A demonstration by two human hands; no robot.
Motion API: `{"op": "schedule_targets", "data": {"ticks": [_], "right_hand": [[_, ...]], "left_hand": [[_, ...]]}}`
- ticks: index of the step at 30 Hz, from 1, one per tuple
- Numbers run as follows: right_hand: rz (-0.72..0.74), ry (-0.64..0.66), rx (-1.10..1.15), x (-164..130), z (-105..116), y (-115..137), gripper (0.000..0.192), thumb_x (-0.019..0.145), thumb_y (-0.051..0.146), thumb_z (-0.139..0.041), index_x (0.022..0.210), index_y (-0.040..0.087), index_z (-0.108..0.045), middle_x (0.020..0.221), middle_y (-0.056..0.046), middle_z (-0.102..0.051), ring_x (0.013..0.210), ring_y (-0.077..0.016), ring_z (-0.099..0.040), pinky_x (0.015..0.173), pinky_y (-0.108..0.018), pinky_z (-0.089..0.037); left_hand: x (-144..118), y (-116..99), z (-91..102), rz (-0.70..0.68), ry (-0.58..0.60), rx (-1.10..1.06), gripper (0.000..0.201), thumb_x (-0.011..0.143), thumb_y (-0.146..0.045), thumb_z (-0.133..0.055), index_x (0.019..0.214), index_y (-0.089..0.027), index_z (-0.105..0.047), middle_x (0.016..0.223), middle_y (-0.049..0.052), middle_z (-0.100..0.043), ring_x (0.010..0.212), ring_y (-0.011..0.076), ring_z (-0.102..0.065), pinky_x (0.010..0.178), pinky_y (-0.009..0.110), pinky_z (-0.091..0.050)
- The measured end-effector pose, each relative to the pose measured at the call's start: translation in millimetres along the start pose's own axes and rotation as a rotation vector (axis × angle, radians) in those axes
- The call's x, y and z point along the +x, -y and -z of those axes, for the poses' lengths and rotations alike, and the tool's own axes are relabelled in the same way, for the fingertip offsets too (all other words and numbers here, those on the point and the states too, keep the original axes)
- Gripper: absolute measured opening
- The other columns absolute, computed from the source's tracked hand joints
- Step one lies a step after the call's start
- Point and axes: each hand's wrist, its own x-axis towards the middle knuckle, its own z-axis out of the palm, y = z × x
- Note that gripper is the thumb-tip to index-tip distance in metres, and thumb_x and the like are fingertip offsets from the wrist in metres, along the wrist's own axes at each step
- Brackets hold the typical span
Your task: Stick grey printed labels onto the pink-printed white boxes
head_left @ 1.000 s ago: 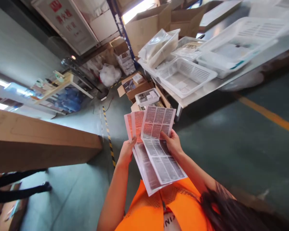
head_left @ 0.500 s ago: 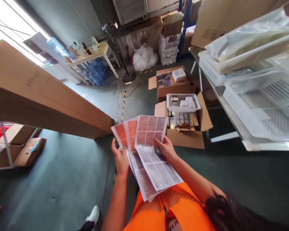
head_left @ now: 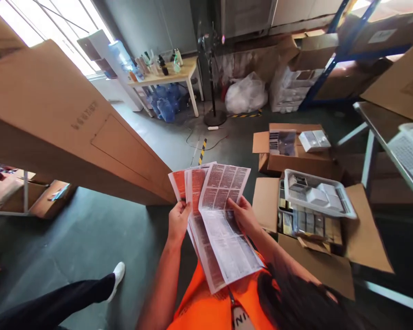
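Note:
A fanned stack of printed label sheets point(head_left: 229, 247), ruled into blocks of small text, is spread in front of my orange vest point(head_left: 189, 305). My left hand point(head_left: 179, 222) pinches the sheets at their left edge, thumb on top. The top sheet's right edge is between the thumb and fingers of my right hand point(head_left: 242, 214). Reddish light tints the upper parts of the sheets, while the lower part of the top one looks pale. The fingers beneath the paper are hidden.
A tall carton point(head_left: 124, 142) slants in on the left. To the right, an open box point(head_left: 316, 261) bears a white basket point(head_left: 347, 208) of small boxes. Behind it is another open carton point(head_left: 296, 162). A fan point(head_left: 211, 87) stands ahead. A dark-trousered leg point(head_left: 75, 293) shows lower left.
My view has swung right, and the floor boxes appear nearer. My left hand has closed its fingers on the sheets' edge. The dark-trousered leg has come further into view.

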Motion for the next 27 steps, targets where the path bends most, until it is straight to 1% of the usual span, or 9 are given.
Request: {"op": "schedule_targets", "data": {"ticks": [2,5,9,12,15,19,21,23,27], "right_hand": [[0.007,-0.013,-0.013,29.4,-10.2,10.3,0.042,0.064,0.051,-0.085,0.09,0.025,-0.064,0.083,0.0,-0.074,0.073,-0.0168,-0.069,0.071,-0.03,-0.056],[0.016,-0.029,-0.035,81.5,-22.7,22.1,0.044,0.062,0.052,-0.085,0.089,0.025,-0.063,0.084,-0.001,-0.074,0.079,-0.0192,-0.07,0.074,-0.032,-0.057],[0.011,-0.019,-0.031,168.0,-39.8,41.7,0.046,0.062,0.055,-0.084,0.091,0.026,-0.064,0.085,-0.001,-0.074,0.083,-0.0215,-0.072,0.08,-0.036,-0.058],[0.009,-0.013,-0.003,241.0,-53.2,68.4,0.047,0.06,0.054,-0.085,0.091,0.026,-0.065,0.086,-0.002,-0.075,0.084,-0.0224,-0.072,0.08,-0.037,-0.058],[0.009,-0.011,0.023,312.6,-65.7,105.0,0.048,0.057,0.052,-0.087,0.091,0.025,-0.068,0.086,-0.003,-0.076,0.083,-0.0229,-0.073,0.081,-0.038,-0.059],[-0.007,0.006,0.021,395.0,-76.0,152.7,0.046,0.055,0.047,-0.09,0.089,0.023,-0.07,0.083,-0.003,-0.077,0.076,-0.023,-0.074,0.072,-0.035,-0.062],[-0.011,0.017,0.004,430.8,-76.2,169.8,0.044,0.056,0.046,-0.089,0.088,0.023,-0.069,0.08,-0.003,-0.077,0.07,-0.0234,-0.074,0.065,-0.035,-0.063],[-0.034,-0.012,-0.013,464.2,-71.8,181.6,0.044,0.054,0.046,-0.09,0.087,0.024,-0.068,0.077,-0.003,-0.076,0.067,-0.0244,-0.074,0.06,-0.035,-0.063],[-0.13,-0.125,-0.068,529.4,-52.9,195.5,0.044,0.051,0.046,-0.09,0.085,0.028,-0.066,0.074,-0.003,-0.075,0.067,-0.0293,-0.074,0.053,-0.037,-0.063]], "left_hand": [[31.1,-12.0,-11.5,-0.028,0.02,0.009,0.043,0.065,-0.053,-0.081,0.062,-0.016,-0.061,0.056,-0.004,-0.055,0.055,0.0097,-0.047,0.057,0.022,-0.037],[81.7,-22.7,-31.1,-0.047,0.05,0.009,0.042,0.066,-0.054,-0.08,0.066,-0.016,-0.063,0.06,-0.003,-0.059,0.058,0.0112,-0.05,0.06,0.022,-0.039],[161.9,-36.5,-64.5,-0.059,0.056,0.012,0.04,0.068,-0.053,-0.079,0.072,-0.015,-0.066,0.066,-0.001,-0.064,0.063,0.0132,-0.053,0.065,0.024,-0.041],[227.1,-55.1,-99.5,-0.09,0.034,0.007,0.042,0.073,-0.057,-0.074,0.072,-0.016,-0.063,0.067,-0.001,-0.062,0.064,0.0129,-0.052,0.065,0.024,-0.041],[287.6,-80.0,-140.9,-0.143,-0.002,-0.002,0.044,0.076,-0.061,-0.068,0.073,-0.017,-0.062,0.069,0.0,-0.061,0.066,0.014,-0.052,0.066,0.025,-0.042],[353.2,-109.7,-195.0,-0.22,-0.082,0.008,0.04,0.078,-0.058,-0.068,0.075,-0.018,-0.065,0.072,0.002,-0.063,0.068,0.0167,-0.054,0.068,0.027,-0.043],[381.2,-120.2,-219.7,-0.241,-0.114,0.003,0.04,0.08,-0.058,-0.065,0.09,-0.019,-0.068,0.082,0.004,-0.068,0.073,0.0187,-0.057,0.072,0.028,-0.044],[408.1,-127.7,-244.0,-0.245,-0.113,-0.006,0.047,0.085,-0.058,-0.06,0.113,-0.021,-0.065,0.088,0.005,-0.069,0.072,0.0184,-0.056,0.072,0.029,-0.044],[467.7,-135.7,-297.2,-0.219,-0.044,-0.001,0.067,0.092,-0.057,-0.047,0.146,-0.018,-0.041,0.066,-0.003,-0.056,0.055,0.0147,-0.037,0.06,0.028,-0.036]]}}
